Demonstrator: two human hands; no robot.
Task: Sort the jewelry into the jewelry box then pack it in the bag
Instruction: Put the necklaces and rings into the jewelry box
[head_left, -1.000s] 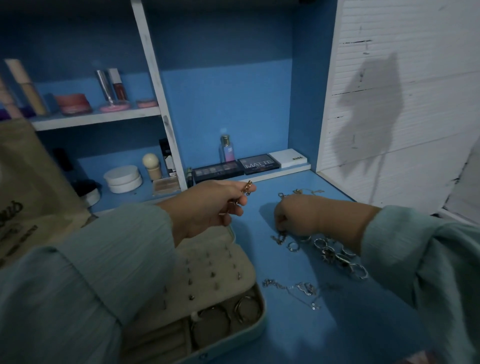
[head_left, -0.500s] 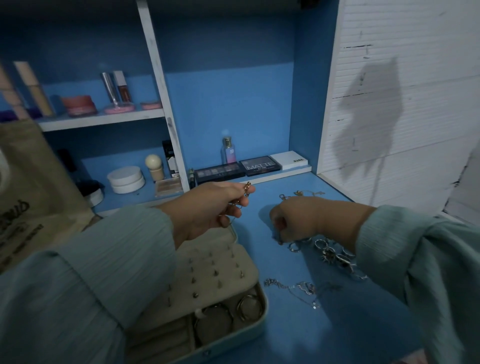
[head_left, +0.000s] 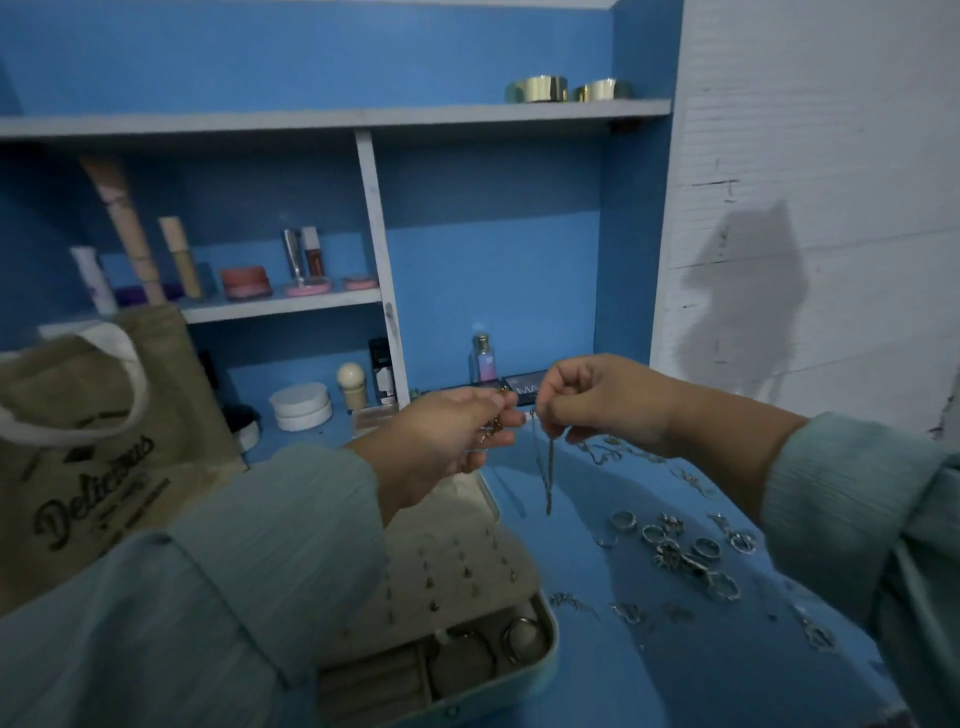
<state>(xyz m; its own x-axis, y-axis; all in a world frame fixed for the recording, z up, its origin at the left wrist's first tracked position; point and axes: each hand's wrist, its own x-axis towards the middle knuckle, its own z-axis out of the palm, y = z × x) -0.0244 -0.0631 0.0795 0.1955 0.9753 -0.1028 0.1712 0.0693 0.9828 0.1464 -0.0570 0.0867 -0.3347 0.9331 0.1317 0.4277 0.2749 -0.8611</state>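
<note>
Head view: the right hand (head_left: 597, 402) has lifted a thin silver chain (head_left: 545, 467) off the blue desk (head_left: 701, 665), left hand (head_left: 457, 436) pinching small gold pieces, above the open cream jewelry box (head_left: 545, 654), ready for sorting.

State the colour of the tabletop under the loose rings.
Blue: the tabletop under the loose rings shows best in the head view.

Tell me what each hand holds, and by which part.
Right hand pinches a thin metal chain at its upper end; the rest hangs free. Left hand pinches small gold-coloured jewelry; which part cannot be told.
</note>
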